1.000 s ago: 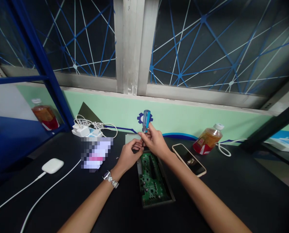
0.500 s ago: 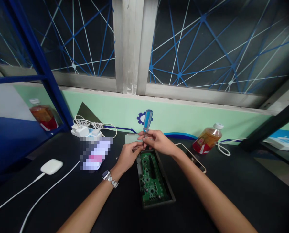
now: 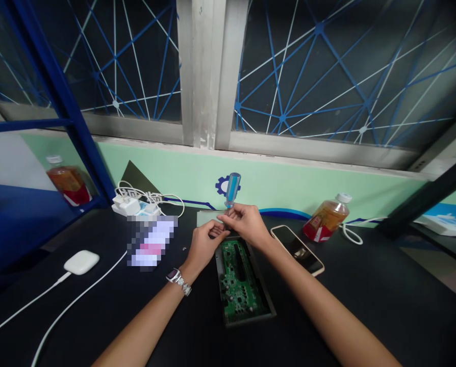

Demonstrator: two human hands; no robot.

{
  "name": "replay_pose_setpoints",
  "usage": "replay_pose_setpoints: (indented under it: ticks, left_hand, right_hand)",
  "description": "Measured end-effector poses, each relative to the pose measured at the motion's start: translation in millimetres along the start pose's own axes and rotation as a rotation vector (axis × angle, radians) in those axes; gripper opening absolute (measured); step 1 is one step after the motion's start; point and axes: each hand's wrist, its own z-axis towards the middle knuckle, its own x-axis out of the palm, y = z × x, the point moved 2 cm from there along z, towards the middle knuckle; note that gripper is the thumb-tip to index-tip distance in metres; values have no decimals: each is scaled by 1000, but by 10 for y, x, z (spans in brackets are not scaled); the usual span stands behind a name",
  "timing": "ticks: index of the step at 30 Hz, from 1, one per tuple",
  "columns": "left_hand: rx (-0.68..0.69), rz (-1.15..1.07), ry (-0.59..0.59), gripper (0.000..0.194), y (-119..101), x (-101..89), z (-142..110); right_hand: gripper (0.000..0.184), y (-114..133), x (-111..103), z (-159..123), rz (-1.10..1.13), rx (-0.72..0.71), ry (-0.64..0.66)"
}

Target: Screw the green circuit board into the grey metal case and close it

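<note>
The right hand (image 3: 246, 224) pinches a blue screwdriver (image 3: 232, 189) upright by its shaft, fingers closed; the left hand's (image 3: 205, 245) fingers curl just beside it, above a circuit board (image 3: 237, 278) lying uncovered in a metal tray (image 3: 251, 317).

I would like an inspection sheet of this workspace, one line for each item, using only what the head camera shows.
Surface: black desk against a pale green wall.
Job items: green circuit board in a metal tray; screwdriver with blue clear handle, upright above it.
Hands: right hand pinches the screwdriver below its handle; left hand beside it, any hold unclear.
Clutter: phone, orange-filled bottle, pixelated object, white case.
Cables: white cable from the case; looped cables at a white plug.
Surroundings: window with blue-and-white netting.
</note>
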Motion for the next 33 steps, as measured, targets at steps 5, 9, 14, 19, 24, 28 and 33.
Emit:
replay_pose_setpoints:
  ticks: [5, 9, 14, 19, 24, 28, 33]
  left_hand:
    - [-16, -48, 81, 17, -30, -33, -3]
    - [-5, -81, 171, 21, -79, -64, -10]
    - [49, -74, 233, 24, -101, -60, -16]
    - [59, 20, 111, 28, -69, -9, -21]
    - [59, 87, 1, 20, -17, 21, -17]
    - [23, 39, 3, 15, 5, 2, -9]
    - [5, -29, 119, 15, -6, -24, -11]
  right_hand:
    - [28, 56, -77, -1, 19, -4, 157]
    - [31, 64, -147, -6, 213, 24, 359]
    - [25, 21, -141, -9, 284, 76, 335]
    - [21, -4, -109, -1, 176, 61, 189]
    - [26, -60, -27, -7, 56, 53, 49]
    - [29, -84, 0, -4, -11, 49, -11]
    - [34, -17, -80, 0, 145, 46, 238]
